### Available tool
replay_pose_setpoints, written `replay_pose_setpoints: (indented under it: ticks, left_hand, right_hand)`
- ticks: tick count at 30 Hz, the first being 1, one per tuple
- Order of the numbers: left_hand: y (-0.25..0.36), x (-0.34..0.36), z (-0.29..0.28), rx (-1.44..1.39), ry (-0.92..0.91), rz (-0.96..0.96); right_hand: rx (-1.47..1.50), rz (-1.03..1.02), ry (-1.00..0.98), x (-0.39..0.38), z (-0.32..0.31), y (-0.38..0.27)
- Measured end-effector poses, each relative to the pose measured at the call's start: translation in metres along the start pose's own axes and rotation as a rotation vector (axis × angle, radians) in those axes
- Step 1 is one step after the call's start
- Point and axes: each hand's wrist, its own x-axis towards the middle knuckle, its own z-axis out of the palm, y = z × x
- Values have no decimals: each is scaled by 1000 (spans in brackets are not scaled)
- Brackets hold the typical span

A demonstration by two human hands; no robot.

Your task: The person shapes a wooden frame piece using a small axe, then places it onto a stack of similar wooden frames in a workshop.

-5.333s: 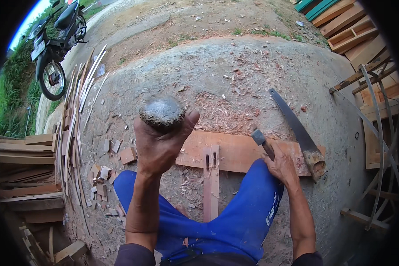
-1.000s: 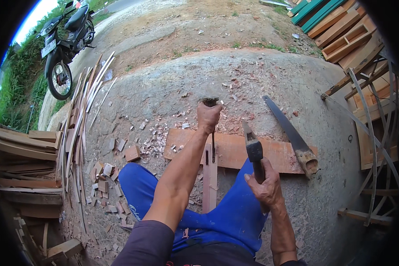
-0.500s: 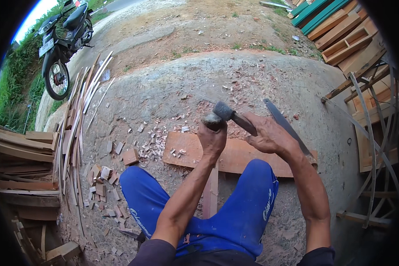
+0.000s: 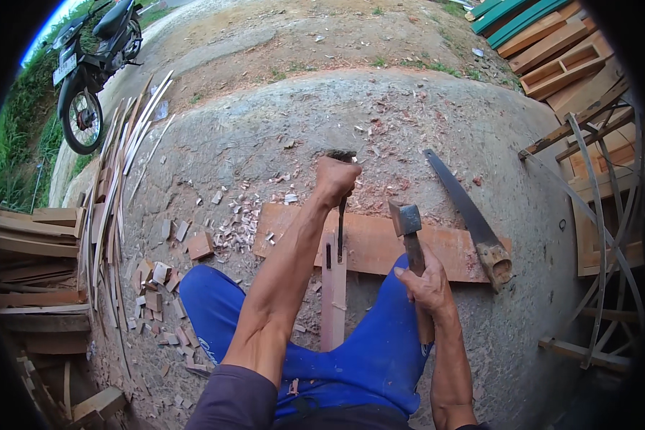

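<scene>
My left hand (image 4: 336, 179) is closed round the handle of an upright chisel (image 4: 341, 229), whose blade meets a slot in a narrow pale timber (image 4: 335, 297). That timber, with a second dark slot, lies between my knees, its far part over a wide reddish board (image 4: 382, 244). My right hand (image 4: 426, 283) grips a hammer (image 4: 407, 222) by its handle, head up, near my right thigh, apart from the chisel. A handsaw (image 4: 456, 193) with a wooden handle lies at the board's right end.
Offcuts (image 4: 198, 246), shavings and long thin strips (image 4: 118, 183) lie on the concrete at left, beside stacked timber (image 4: 32, 233). A motorbike (image 4: 86, 107) stands beyond. Wooden frames (image 4: 566, 68) and bent metal bars (image 4: 598, 215) are on the right.
Half a second ago the hammer head was on the chisel's top; my right hand has since moved back down and right with it. My left hand has shifted slightly up, keeping the chisel.
</scene>
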Motion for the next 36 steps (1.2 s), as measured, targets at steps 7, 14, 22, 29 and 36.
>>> replay_pose_setpoints:
  ticks: [7, 14, 22, 29, 36]
  left_hand:
    - [-32, -15, 20, 115, 504, 604]
    - [24, 13, 3, 24, 118, -149]
    - [156, -93, -111, 458, 324, 1032]
    - [34, -130, -273, 802, 597, 538]
    - [-234, -232, -287, 743, 266, -240]
  right_hand:
    - [131, 17, 30, -2, -12, 16]
    - [172, 104, -24, -3, -10, 21]
    - [-218, -45, 100, 11, -37, 35]
    - [-1116, -413, 264, 53, -90, 108]
    - [-1251, -378, 137, 62, -136, 196]
